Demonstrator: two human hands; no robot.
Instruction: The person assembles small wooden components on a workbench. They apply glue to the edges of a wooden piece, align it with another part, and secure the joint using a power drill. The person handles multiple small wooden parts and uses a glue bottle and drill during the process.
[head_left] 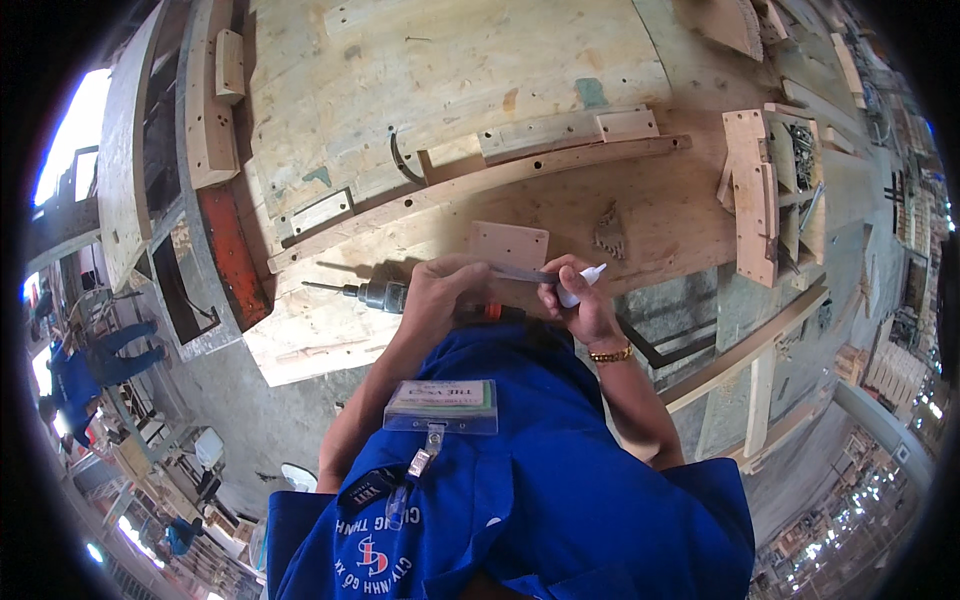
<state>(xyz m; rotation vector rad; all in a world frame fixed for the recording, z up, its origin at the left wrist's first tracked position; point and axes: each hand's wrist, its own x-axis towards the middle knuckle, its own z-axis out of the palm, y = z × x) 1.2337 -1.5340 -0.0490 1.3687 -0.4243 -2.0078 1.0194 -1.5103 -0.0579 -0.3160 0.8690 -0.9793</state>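
Observation:
My left hand is closed, its thumb and fingers pinching one end of a thin greyish strip. The strip's other end reaches the fingers of my right hand. That hand is wrapped round a small white squeeze bottle with a pointed nozzle facing up and right. Just beyond the strip, a flat wooden block with small dark holes lies on the wooden worktop. A power drill with a long bit pointing left lies beside my left hand, partly hidden behind it.
A long curved wooden rail with holes spans the worktop, and a dark curved piece rests at it. On the right stands a wooden box holding screws. A jagged brown piece lies near my right hand. Another person is far left.

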